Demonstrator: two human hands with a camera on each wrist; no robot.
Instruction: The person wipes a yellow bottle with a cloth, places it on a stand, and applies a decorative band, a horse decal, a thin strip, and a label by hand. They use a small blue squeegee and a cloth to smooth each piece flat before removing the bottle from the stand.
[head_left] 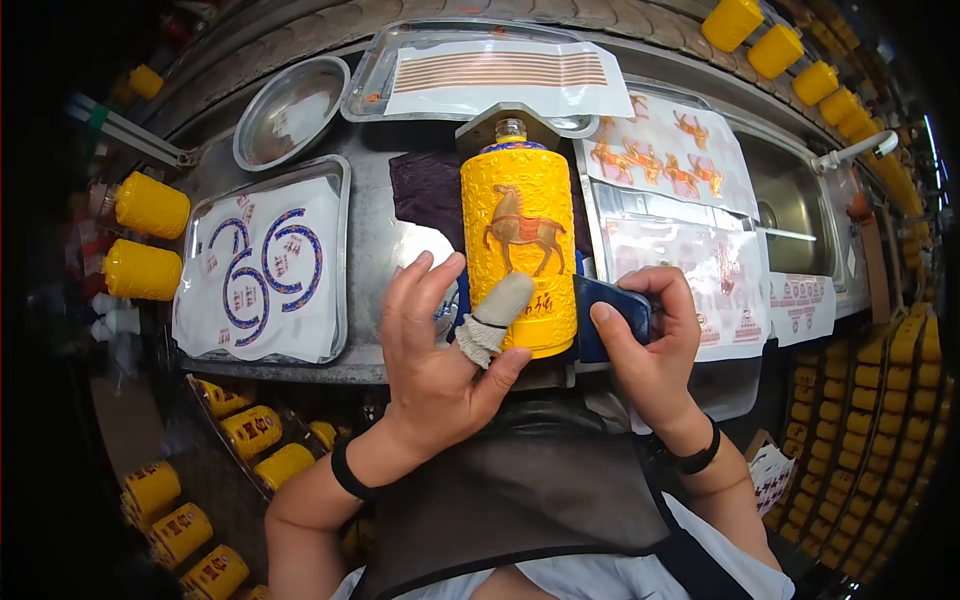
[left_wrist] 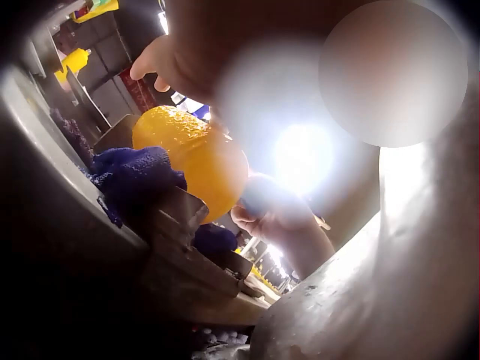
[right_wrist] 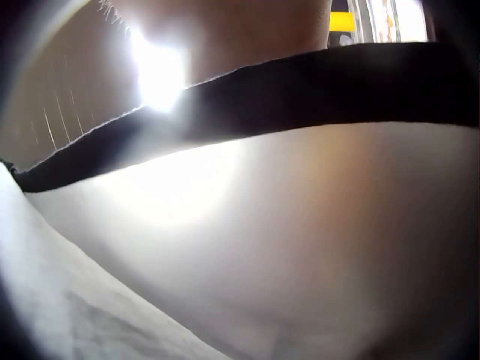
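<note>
A yellow embossed bottle (head_left: 516, 220) with a brown horse picture lies in a stand with its clear neck pointing away from me. My left hand (head_left: 430, 345) is at the bottle's lower left; its index finger, in a grey finger cot (head_left: 500, 305), rests on the bottle's front below the horse, with the thumb at the base. Between thumb and fingers, my right hand (head_left: 655, 345) pinches a dark blue flat piece (head_left: 615, 312) close beside the bottle's lower right side. Blue padding (left_wrist: 135, 176) shows under the bottle in the left wrist view. The right wrist view shows mainly a black wristband (right_wrist: 300, 90).
On the left, a tray (head_left: 342, 250) bears a sheet with curved blue decals. A metal bowl (head_left: 245, 120) and a striped sheet (head_left: 500, 75) lie farther back. Horse decals (head_left: 690, 150) and a sink (head_left: 795, 200) are to the right. Several yellow bottles (head_left: 150, 205) stand around.
</note>
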